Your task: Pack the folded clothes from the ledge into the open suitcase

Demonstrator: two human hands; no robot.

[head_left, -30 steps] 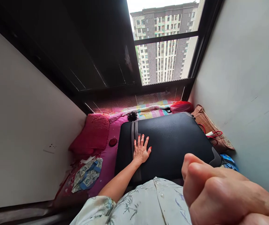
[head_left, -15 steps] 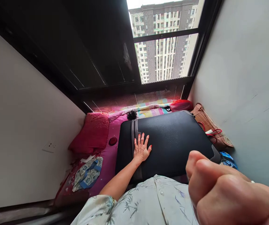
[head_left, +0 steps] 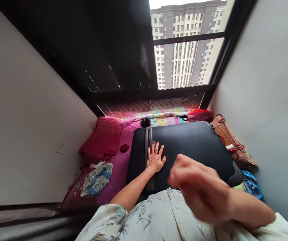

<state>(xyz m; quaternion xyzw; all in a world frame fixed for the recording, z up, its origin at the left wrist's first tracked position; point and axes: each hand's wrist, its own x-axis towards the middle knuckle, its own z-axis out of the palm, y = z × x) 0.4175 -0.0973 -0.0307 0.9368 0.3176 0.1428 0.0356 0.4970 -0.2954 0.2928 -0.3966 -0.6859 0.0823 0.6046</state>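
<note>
A large black suitcase (head_left: 189, 144) lies flat on the pink bedding, a grey zipped strip running along its left part. My left hand (head_left: 155, 160), with red nails, rests flat on its top, fingers spread, holding nothing. Close to the camera, above the suitcase's near right part, my right hand (head_left: 199, 187) is raised and blurred. Its fingers look curled in; whether anything is inside them is hidden.
A dark pink cushion (head_left: 103, 137), a round dark red object (head_left: 124, 148) and a patterned cloth with blue straps (head_left: 97, 179) lie left. On the right are a brown bag (head_left: 224, 134), a red cord (head_left: 238, 147) and a blue bundle (head_left: 253, 187). Walls flank both sides.
My right hand has moved left and away from the camera, baring more of the forearm. My left hand keeps its place on the suitcase. The view has shifted slightly.
</note>
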